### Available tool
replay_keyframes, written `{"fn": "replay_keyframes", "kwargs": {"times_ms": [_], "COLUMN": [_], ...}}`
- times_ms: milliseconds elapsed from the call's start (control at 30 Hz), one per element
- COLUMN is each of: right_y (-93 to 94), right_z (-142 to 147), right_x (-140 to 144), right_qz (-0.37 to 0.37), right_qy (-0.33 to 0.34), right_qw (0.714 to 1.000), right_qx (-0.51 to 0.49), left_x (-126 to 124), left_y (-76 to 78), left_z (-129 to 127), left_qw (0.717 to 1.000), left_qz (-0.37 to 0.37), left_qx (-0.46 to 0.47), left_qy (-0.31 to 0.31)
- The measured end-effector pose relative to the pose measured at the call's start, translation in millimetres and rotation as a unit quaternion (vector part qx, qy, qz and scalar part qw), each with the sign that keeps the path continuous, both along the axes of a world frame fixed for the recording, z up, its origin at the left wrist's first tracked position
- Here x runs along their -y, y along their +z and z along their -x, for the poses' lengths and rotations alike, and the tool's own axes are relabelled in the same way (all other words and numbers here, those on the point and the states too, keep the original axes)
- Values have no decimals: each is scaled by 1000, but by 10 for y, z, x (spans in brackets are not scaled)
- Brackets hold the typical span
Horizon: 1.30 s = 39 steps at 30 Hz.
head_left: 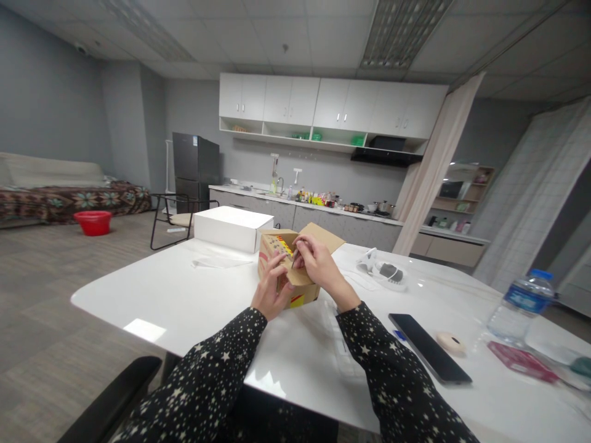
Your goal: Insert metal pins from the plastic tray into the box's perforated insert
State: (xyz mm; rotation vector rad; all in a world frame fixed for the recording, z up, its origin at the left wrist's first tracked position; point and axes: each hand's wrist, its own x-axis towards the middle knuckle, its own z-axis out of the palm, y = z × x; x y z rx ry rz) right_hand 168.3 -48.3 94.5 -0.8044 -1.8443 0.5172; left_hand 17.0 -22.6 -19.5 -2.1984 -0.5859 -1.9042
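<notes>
A brown cardboard box [305,296] with red and yellow print stands on the white table in front of me, its top flaps raised. My left hand [271,288] is closed on the box's near left side, its thumb and fingers at the edge of a flap. Over the box's opening, my right hand [318,263] is bent into a pinch. Something thin and dark shows at its fingertips, too small to name. The inside of the box is mostly hidden by the hands and flaps.
Behind the box sits a white carton [226,231]. To the right lie a white device with a cable [390,275], a black phone [429,347], a round beige case [450,343], a water bottle [521,307] and a red packet [521,361]. A chair [173,218] stands beyond the table [184,295].
</notes>
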Motion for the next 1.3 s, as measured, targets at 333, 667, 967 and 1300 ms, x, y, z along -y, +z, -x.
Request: {"fn": "replay_keyframes", "kwargs": {"times_ms": [333, 667, 967, 1300], "right_y": [-20, -8, 94, 171], "right_z": [-8, -11, -37, -20], "right_x": [-26, -57, -83, -82], "right_qz": [-2, 11, 168, 236], "right_qy": [19, 21, 109, 94], "right_qw": [1000, 999, 971, 955], "right_qx": [-10, -23, -134, -153], "left_x": [-3, -10, 6, 22], "left_y": [5, -3, 19, 20], "left_z": [0, -4, -2, -1], "left_qw": [1000, 1000, 1000, 1000], "left_qz": [-1, 5, 7, 7], "left_qx": [-2, 1, 5, 5], "left_qy": [-10, -3, -11, -6]}}
